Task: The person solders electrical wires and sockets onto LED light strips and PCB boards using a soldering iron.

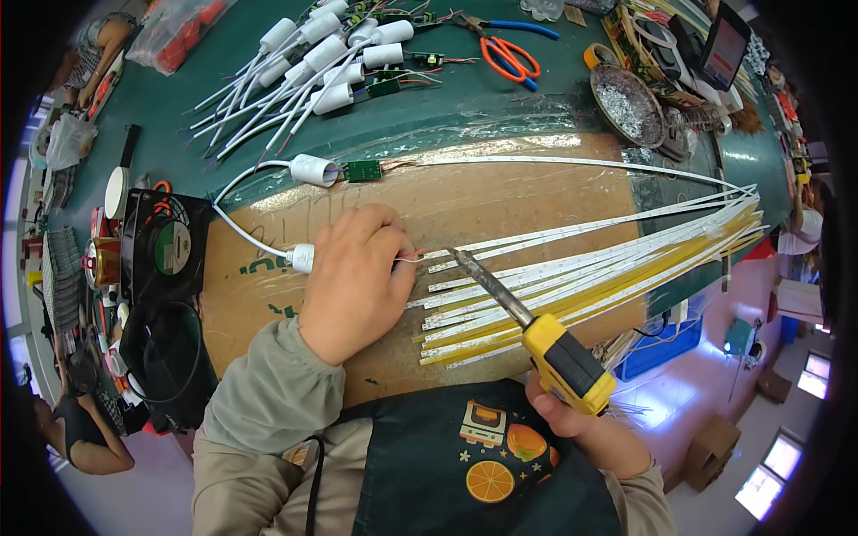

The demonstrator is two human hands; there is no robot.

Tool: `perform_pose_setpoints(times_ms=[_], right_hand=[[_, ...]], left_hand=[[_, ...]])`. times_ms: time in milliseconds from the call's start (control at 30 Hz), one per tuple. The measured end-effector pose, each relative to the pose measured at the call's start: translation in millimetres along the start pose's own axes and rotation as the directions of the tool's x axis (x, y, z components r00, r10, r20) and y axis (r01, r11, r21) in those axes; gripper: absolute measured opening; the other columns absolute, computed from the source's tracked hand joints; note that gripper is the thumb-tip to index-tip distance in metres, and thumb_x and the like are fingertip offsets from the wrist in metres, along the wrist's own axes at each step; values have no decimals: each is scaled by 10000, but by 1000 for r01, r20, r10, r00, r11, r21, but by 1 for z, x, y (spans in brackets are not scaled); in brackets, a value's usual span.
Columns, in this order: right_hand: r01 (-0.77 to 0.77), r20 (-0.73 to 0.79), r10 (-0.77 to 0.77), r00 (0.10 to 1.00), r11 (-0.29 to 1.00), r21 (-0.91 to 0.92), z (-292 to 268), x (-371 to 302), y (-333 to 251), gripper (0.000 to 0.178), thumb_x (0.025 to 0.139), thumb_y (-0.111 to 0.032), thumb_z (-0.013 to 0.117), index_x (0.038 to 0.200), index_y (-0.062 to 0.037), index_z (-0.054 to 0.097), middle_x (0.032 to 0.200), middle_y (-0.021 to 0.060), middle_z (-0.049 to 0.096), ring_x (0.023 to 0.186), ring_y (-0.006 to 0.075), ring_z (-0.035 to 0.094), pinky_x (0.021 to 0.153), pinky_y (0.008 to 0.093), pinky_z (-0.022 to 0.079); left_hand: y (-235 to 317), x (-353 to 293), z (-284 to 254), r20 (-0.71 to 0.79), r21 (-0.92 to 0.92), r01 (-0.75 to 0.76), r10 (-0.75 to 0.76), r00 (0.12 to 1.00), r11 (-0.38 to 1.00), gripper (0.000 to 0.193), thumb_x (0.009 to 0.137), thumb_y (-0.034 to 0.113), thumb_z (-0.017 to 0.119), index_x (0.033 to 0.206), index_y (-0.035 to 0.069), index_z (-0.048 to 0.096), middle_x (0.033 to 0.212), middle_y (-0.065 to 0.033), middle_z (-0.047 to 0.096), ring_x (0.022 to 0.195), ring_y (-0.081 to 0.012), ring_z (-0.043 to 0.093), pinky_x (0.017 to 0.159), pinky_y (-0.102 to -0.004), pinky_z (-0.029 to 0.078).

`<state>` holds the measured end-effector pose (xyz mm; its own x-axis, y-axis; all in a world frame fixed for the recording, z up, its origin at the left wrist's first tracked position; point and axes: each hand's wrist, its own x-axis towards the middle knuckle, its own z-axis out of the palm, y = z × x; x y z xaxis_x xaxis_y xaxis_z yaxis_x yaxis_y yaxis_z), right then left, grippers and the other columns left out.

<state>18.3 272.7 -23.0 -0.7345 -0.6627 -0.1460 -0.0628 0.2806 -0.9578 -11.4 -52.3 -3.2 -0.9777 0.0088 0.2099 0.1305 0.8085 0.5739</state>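
Observation:
My left hand is closed over a thin pale wire, whose end meets the tip of a narrow white LED strip. My right hand grips a yellow and black soldering iron, its metal tip close to that joint. A white cylindrical cap touches the left hand's edge; a white cable curves from it to a second white cylinder. Beside that cylinder lies a small green circuit board, wired to a long strip. Several strips with yellow backing fan out at right.
Several white cylinders with cables lie at the back. Orange-handled scissors and blue-handled pliers are near them. A round metal dish stands back right, a black fan at left. A brown board covers the worktop.

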Motion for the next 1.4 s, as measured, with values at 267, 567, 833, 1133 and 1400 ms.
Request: perform_pose_setpoints(times_ms=[267, 567, 833, 1133, 1400], right_hand=[[-33, -49, 38, 998, 994, 105, 5, 0, -2, 170, 833, -195, 721, 838, -53, 626, 726, 79, 604, 614, 252, 592, 564, 339, 463], [-63, -64, 71, 995, 991, 121, 4, -3, 1, 183, 828, -170, 727, 875, -34, 615, 738, 79, 601, 613, 224, 585, 572, 330, 460], [-166, -51, 179, 983, 967, 195, 5, -3, -3, 226, 824, -164, 730, 950, -19, 612, 754, 64, 613, 624, 181, 600, 587, 296, 481], [-147, -51, 157, 986, 976, 163, 4, -4, -1, 214, 824, -172, 731, 936, -25, 620, 751, 65, 618, 615, 193, 608, 576, 307, 483], [-90, -99, 106, 989, 984, 156, 10, 6, -12, 383, 921, -350, 630, 659, -90, 528, 611, -5, 469, 550, 131, 439, 501, 286, 323]], left_hand=[[1, -1, 0, -8, 14, -6, 6, 1000, 1000, 102, 785, 63, 709, 831, 44, 621, 1030, -113, 601, 938, -326, 561, 828, -416, 431], [1, 0, -2, -2, 6, -7, 7, 1000, 1000, 104, 769, 61, 729, 829, 48, 644, 1013, -105, 606, 938, -318, 570, 820, -412, 440], [-1, 0, -3, -9, -3, -24, 24, 1000, 1000, 114, 743, 55, 753, 842, 66, 698, 953, -62, 639, 938, -285, 586, 818, -405, 450], [-1, 0, -5, 11, -21, -35, 36, 999, 999, 101, 755, 64, 741, 839, 59, 684, 970, -71, 637, 945, -293, 583, 829, -405, 443], [0, 1, -4, 47, -40, 13, -11, 999, 999, 105, 761, 66, 726, 834, 48, 653, 1013, -88, 635, 977, -309, 576, 854, -417, 436]])
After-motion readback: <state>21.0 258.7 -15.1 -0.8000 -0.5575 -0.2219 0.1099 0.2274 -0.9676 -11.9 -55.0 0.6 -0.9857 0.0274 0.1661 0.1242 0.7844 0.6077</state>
